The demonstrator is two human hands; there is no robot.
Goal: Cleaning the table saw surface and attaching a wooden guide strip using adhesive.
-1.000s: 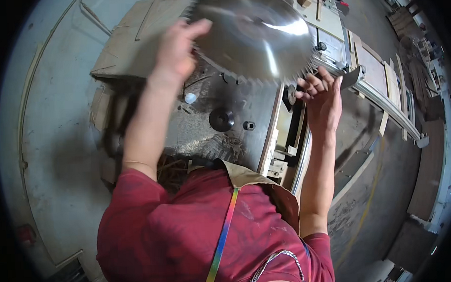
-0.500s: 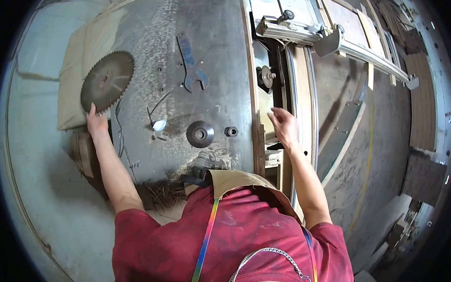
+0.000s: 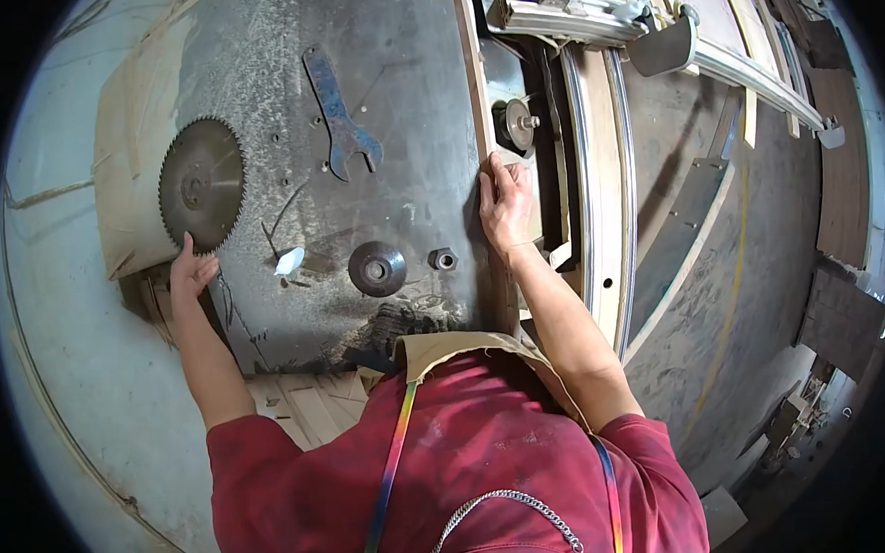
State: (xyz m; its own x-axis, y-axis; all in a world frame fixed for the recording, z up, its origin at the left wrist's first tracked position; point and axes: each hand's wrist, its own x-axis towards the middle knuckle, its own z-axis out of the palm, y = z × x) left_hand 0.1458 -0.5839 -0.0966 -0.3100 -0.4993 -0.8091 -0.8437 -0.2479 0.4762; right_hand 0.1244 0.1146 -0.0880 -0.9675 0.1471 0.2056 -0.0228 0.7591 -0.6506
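Note:
A round toothed saw blade (image 3: 201,173) lies flat at the left of the metal table (image 3: 417,102), partly on a pale board. My left hand (image 3: 191,271) is at the blade's near edge, thumb touching it and fingers apart. My right hand (image 3: 503,196) rests, fingers loosely extended, on the wooden strip along the table's right edge, just below a spindle with a flange (image 3: 520,123). Between my hands lie a blue-stained wrench (image 3: 335,114), a dark round flange (image 3: 377,269), a hex nut (image 3: 444,259) and a small white crumpled piece (image 3: 289,261).
A sliding rail (image 3: 603,203) runs along the table's right side, with an aluminium fence (image 3: 747,76) across its far end. Boards lean along the far right (image 3: 844,184). A pale wall (image 3: 85,367) stands at the left, and a yellow floor line runs at right.
The blade, first held up in the air, has been lowered flat onto the table's left. My right hand has moved left onto the table's edge strip. The view has shifted.

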